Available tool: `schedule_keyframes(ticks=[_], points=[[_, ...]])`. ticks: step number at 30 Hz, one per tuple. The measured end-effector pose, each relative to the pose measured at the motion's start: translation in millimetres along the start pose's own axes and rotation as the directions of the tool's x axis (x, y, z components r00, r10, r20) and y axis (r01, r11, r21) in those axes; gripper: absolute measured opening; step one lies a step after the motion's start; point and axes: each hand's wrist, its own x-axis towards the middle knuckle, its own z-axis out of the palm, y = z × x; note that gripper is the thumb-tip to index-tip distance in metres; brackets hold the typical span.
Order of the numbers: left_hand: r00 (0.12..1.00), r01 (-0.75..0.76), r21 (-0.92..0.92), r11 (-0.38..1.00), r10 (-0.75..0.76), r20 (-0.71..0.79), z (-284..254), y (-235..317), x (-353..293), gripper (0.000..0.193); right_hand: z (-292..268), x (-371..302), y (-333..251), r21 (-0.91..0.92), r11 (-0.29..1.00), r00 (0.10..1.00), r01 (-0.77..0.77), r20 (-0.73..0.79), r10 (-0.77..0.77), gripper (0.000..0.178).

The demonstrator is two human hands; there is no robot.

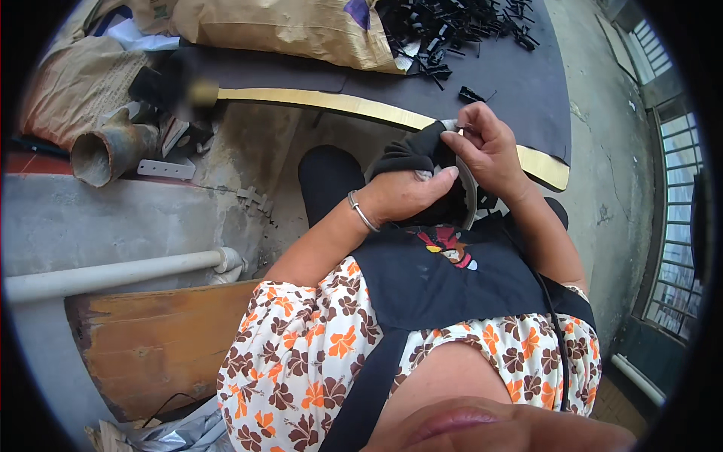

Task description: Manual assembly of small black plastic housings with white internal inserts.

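Observation:
Over my lap, my left hand [413,196] is closed around a black, folded, cloth-like thing [413,153]; its thumb points right and most of its fingers are hidden. To the right and a little farther out, my right hand [488,147] pinches thumb and forefinger together at the far end of that black thing, by a whitish bit. Whatever lies in this pinch is too small to make out. Below both hands a container's pale curved rim [471,197] shows between my knees, with dark contents partly hidden. One small black piece [471,94] lies on the table just beyond my right hand.
The dark table [520,113] has a yellowish edge close to my hands. A heap of small black parts [452,30] lies on it beside a large brown paper sack [286,30]. At left are a rusty pipe piece [102,157], a white pipe [120,275] and a wooden board [166,346].

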Motion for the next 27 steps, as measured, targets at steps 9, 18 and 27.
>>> schedule_keyframes(ticks=[9, 18, 27], points=[[0.982, 0.054, -0.015, 0.998, -0.056, -0.182, -1, -5, -3, 0.039, -7, 0, -10, -0.111, 0.99, 0.969, -0.082, 0.222, 0.105, 0.022], [0.944, -0.104, 0.503, 0.858, 0.244, -0.222, 4, -15, -2, 0.032, 10, 4, -7, -0.199, 0.978, 0.968, -0.061, 0.226, 0.106, 0.025], [0.977, 0.059, -0.16, 0.985, -0.089, -0.191, -13, -9, -2, 0.03, 0, -2, 0, 0.016, 0.989, 0.933, -0.149, 0.334, 0.135, 0.022]])
